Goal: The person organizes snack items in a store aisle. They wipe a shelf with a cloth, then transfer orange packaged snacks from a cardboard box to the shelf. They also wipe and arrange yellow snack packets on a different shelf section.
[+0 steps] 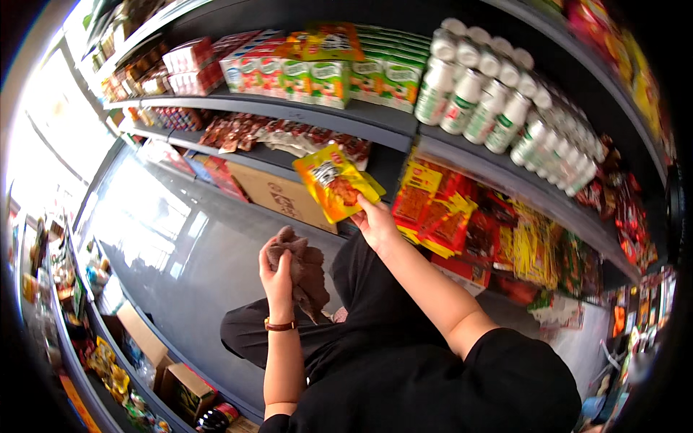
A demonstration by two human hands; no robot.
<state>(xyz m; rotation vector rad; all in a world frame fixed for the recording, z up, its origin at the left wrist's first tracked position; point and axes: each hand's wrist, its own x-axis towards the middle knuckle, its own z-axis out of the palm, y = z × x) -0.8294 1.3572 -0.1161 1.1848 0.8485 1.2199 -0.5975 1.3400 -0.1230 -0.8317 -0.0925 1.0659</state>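
Observation:
My right hand grips the lower right edge of a yellow-orange snack pouch with a food picture on its front. A second yellow edge shows behind the pouch, so there may be more than one. Crumpled in my left hand is a brown cloth, held over my bent knee. The pouch is in front of the lower shelf, near a row of reddish-brown snack packets. Just right of my right hand hang red and yellow snack packs.
Drink cartons fill the upper shelf, with yellow pouches lying on top. White plastic bottles stand to their right. A cardboard box sits under the lower shelf. The grey floor runs left towards another stocked shelf unit.

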